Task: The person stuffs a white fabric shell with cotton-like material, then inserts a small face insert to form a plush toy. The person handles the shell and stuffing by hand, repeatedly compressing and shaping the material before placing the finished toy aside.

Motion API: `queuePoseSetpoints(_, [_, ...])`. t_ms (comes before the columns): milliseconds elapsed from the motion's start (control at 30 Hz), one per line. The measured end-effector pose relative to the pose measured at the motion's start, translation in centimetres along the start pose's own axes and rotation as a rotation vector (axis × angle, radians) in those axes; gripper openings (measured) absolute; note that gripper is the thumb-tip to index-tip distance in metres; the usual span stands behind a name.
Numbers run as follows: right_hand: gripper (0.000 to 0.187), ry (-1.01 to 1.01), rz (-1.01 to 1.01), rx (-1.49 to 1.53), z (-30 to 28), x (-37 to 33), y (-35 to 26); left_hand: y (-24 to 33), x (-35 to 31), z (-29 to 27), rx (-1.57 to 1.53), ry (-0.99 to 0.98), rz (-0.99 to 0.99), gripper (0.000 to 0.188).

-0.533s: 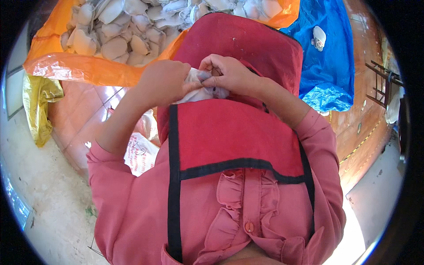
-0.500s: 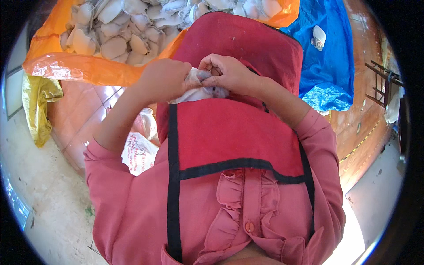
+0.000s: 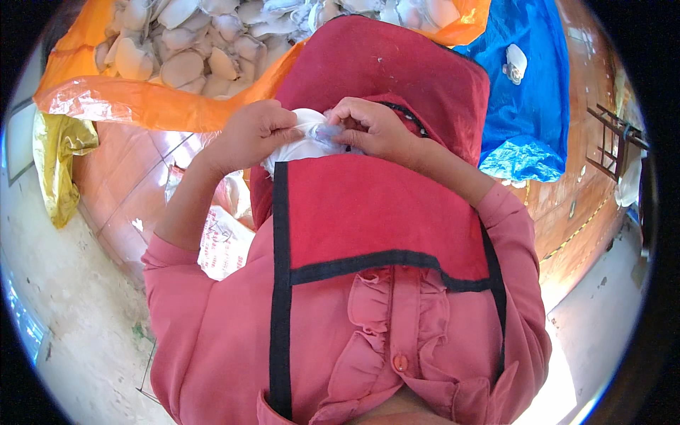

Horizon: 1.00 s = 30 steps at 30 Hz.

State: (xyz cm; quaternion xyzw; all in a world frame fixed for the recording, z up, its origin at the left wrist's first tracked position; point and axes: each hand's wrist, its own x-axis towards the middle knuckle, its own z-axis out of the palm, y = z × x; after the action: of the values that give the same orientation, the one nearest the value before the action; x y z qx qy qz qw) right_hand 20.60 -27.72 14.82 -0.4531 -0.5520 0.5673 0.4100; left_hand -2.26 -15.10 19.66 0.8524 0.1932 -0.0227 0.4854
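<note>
Over my lap, a soft white cup-shaped piece [image 3: 306,147] lies between my two hands, its lower part hidden behind the red apron bib [image 3: 382,212]. My left hand [image 3: 256,133] is closed, thumb and fingers pinching the piece's left edge. On the other side, my right hand [image 3: 374,127] has its fingers bent in a pinch at a thin, translucent bluish-grey bit [image 3: 326,132] on the piece. I cannot make out what that bit is.
An orange plastic bag [image 3: 134,106] spreads ahead on the left, holding many white cup-shaped pieces [image 3: 183,71]. At the right, a blue plastic sheet [image 3: 528,120] bears one white piece [image 3: 516,64]. A yellow bag [image 3: 60,170] lies far left; a dark metal rack [image 3: 613,145] stands far right.
My hands have drawn slightly apart and a little lower. More of the white piece and of the translucent bit shows between them.
</note>
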Motion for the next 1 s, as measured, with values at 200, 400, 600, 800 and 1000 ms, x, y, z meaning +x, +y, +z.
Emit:
queuePoseSetpoints(200, [0.031, -0.101, 0.164, -0.285, -1.7, 1.6, -3.7, 0.6, 0.4, 1.7, -0.005, 0.191, -0.041, 0.02])
queuePoseSetpoints(400, [0.037, -0.267, 0.062, -0.625, -1.9, 3.7, -5.1, 1.6, 1.4, 2.0, 0.137, 0.192, -0.081, 0.02])
queuePoseSetpoints(600, [0.027, -0.371, 0.072, -0.633, -2.1, 4.1, -4.8, 1.6, 1.4, 2.3, 0.108, 0.237, -0.07, 0.019])
queuePoseSetpoints(800, [0.023, -0.321, -0.062, -0.507, -2.6, 3.4, -3.9, 0.5, 1.4, 1.5, 0.045, 0.214, -0.036, 0.018])
queuePoseSetpoints(1000, [0.02, -0.297, -0.216, -0.499, -3.1, 3.2, -2.7, 0.0, 1.0, 1.1, 0.013, 0.197, -0.086, 0.019])
